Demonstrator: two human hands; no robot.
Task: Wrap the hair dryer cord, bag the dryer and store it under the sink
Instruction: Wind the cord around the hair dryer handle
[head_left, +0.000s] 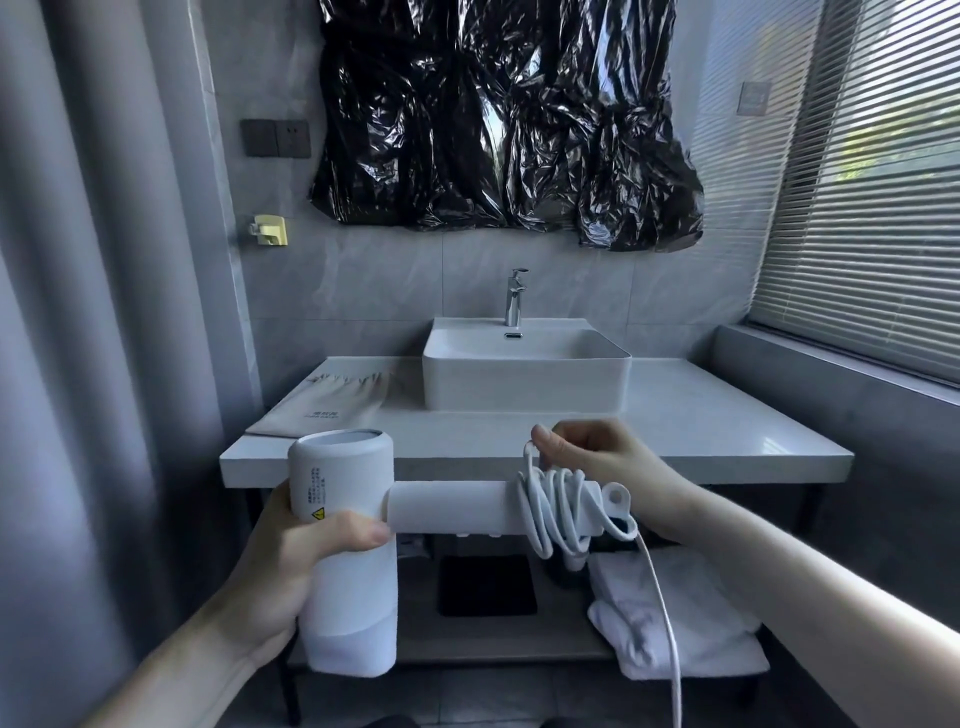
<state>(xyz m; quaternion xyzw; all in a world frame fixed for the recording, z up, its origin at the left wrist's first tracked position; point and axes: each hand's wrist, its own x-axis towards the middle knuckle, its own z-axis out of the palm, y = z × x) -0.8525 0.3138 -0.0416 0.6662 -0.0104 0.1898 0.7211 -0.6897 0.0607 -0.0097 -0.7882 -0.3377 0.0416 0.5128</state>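
Observation:
A white hair dryer (348, 571) is held in front of the vanity, its barrel upright and its handle pointing right. My left hand (291, 566) grips the barrel. Several loops of the white cord (556, 512) lie around the end of the handle. My right hand (587, 449) pinches the cord just above those loops. The rest of the cord hangs down past the lower edge of the view. A beige drawstring bag (332, 402) lies flat on the countertop, left of the sink (524, 364).
The grey countertop (701, 421) carries the white basin with a chrome tap (515, 296). Below it a shelf (467, 639) holds folded white towels (670, 618) and a black mat (485, 584). A curtain hangs at the left, window blinds at the right.

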